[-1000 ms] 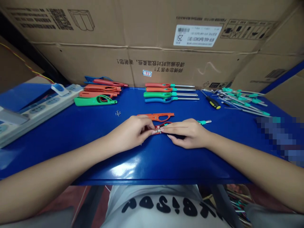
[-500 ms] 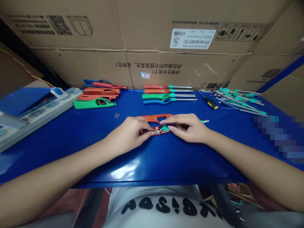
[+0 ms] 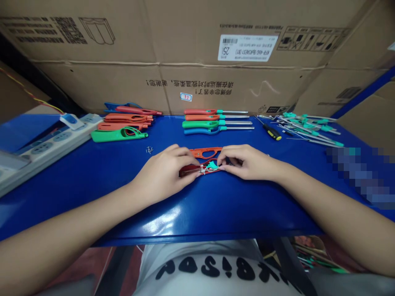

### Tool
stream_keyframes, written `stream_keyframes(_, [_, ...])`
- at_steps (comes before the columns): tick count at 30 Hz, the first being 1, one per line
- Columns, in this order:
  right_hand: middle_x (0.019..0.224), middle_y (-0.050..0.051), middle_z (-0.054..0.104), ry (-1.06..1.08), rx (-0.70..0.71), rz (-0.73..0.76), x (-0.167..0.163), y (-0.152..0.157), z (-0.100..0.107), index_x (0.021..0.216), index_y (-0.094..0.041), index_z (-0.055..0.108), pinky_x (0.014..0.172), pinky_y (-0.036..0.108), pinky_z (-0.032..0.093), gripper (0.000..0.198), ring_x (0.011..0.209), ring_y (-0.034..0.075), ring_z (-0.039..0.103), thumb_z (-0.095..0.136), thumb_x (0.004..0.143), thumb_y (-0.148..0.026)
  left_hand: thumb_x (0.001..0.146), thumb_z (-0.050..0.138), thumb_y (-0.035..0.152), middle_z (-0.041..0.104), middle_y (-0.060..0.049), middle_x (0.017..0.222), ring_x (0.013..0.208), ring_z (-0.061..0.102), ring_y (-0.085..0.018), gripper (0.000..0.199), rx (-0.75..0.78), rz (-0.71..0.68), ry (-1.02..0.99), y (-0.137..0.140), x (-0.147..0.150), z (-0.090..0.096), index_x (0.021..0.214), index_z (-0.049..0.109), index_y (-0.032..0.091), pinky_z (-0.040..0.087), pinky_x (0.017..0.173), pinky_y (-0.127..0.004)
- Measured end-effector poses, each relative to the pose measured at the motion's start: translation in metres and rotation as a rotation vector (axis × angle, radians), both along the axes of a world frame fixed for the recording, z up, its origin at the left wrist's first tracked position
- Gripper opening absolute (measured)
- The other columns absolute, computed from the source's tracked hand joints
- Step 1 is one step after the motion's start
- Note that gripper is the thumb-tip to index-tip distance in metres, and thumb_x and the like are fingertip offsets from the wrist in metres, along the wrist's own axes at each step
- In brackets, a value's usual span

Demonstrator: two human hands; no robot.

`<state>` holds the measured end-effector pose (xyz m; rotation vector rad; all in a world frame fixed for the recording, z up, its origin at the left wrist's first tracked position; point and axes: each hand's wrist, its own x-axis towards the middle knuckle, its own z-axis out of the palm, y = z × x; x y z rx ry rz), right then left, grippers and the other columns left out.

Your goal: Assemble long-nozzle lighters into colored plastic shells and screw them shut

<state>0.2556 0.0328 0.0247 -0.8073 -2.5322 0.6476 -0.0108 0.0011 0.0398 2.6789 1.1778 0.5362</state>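
Observation:
Low over the blue table, my left hand (image 3: pixel 168 174) pinches the left part of an open orange lighter casing (image 3: pixel 189 170), thumb below and fingers above. Inside the casing sit a teal trigger piece (image 3: pixel 212 165) and thin white parts. My right hand (image 3: pixel 247 162) closes its fingertips on the right end of the same casing, by the teal piece. Just behind lies the other orange casing half (image 3: pixel 206 153), partly covered by both hands. The metal tube of the held lighter is mostly hidden by my right hand.
Several assembled lighters (image 3: pixel 202 124) lie in a row behind. Casings (image 3: pixel 120 135) are stacked at left, near small screws (image 3: pixel 149 149) and a power strip (image 3: pixel 46 148). A screwdriver (image 3: pixel 272 130) and teal-white inner parts (image 3: pixel 311 127) lie right. A cardboard box (image 3: pixel 191 49) stands behind.
My left fingers have opened a little wider, showing more of the casing. My right fingers have drawn back from the rear casing half and curled at the right end. The view shifts slightly.

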Motion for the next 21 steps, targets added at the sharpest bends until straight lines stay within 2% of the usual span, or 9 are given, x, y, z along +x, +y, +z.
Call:
stream_keyframes(2, [0.077, 0.000, 0.063, 0.008, -0.050, -0.027, 0.000, 0.001, 0.000, 0.092, -0.016, 0.068, 0.059, 0.022, 0.039, 0.007, 0.060, 0.009, 0.048, 0.064, 0.091, -0.022, 0.095, 0.064, 0.035, 0.070, -0.008, 0.114, 0.107, 0.061, -0.027, 0.021, 0.023, -0.070, -0.038, -0.001, 0.003, -0.004, 0.108, 0.071, 0.021, 0.051, 0.092, -0.041])
stream_keyframes(6, [0.065, -0.004, 0.056, 0.022, -0.153, -0.102, -0.001, 0.003, -0.002, 0.088, -0.016, 0.068, 0.054, 0.021, 0.035, 0.011, 0.054, 0.008, 0.042, 0.067, 0.089, -0.027, 0.100, 0.054, 0.024, 0.063, -0.010, 0.132, 0.126, 0.056, -0.024, 0.028, -0.049, -0.248, -0.069, -0.002, 0.008, -0.018, 0.126, 0.063, 0.021, 0.045, 0.109, -0.043])
stream_keyframes(10, [0.067, -0.003, 0.057, 0.018, -0.210, -0.140, 0.001, 0.005, -0.001, 0.088, -0.016, 0.069, 0.054, 0.022, 0.036, 0.014, 0.055, 0.008, 0.042, 0.068, 0.087, -0.030, 0.102, 0.047, 0.017, 0.065, -0.009, 0.131, 0.125, 0.059, -0.022, 0.031, -0.072, -0.273, -0.114, -0.001, 0.009, -0.028, 0.130, 0.061, 0.021, 0.048, 0.109, -0.042])
stream_keyframes(14, [0.071, -0.001, 0.061, 0.005, -0.302, -0.114, 0.004, 0.007, 0.001, 0.094, -0.016, 0.070, 0.055, 0.023, 0.038, 0.015, 0.058, 0.010, 0.047, 0.065, 0.088, -0.029, 0.103, 0.044, 0.016, 0.065, -0.009, 0.132, 0.125, 0.059, -0.022, 0.033, -0.052, -0.275, -0.121, 0.001, 0.009, -0.029, 0.131, 0.062, 0.021, 0.049, 0.108, -0.042])
stream_keyframes(16, [0.072, -0.001, 0.062, 0.001, -0.278, -0.110, 0.005, 0.006, 0.002, 0.093, -0.016, 0.071, 0.055, 0.022, 0.038, 0.014, 0.057, 0.009, 0.046, 0.066, 0.086, -0.026, 0.103, 0.045, 0.016, 0.066, -0.010, 0.130, 0.124, 0.060, -0.022, 0.032, -0.046, -0.275, -0.117, 0.001, 0.009, -0.028, 0.130, 0.063, 0.020, 0.049, 0.108, -0.042])
stream_keyframes(21, [0.078, 0.001, 0.066, -0.048, -0.102, -0.107, 0.004, 0.004, 0.006, 0.087, -0.016, 0.069, 0.056, 0.022, 0.038, 0.005, 0.060, 0.009, 0.050, 0.064, 0.086, -0.017, 0.102, 0.046, 0.014, 0.066, -0.011, 0.132, 0.124, 0.060, -0.023, 0.035, -0.034, -0.261, -0.104, 0.002, 0.009, -0.029, 0.131, 0.065, 0.021, 0.051, 0.107, -0.044])
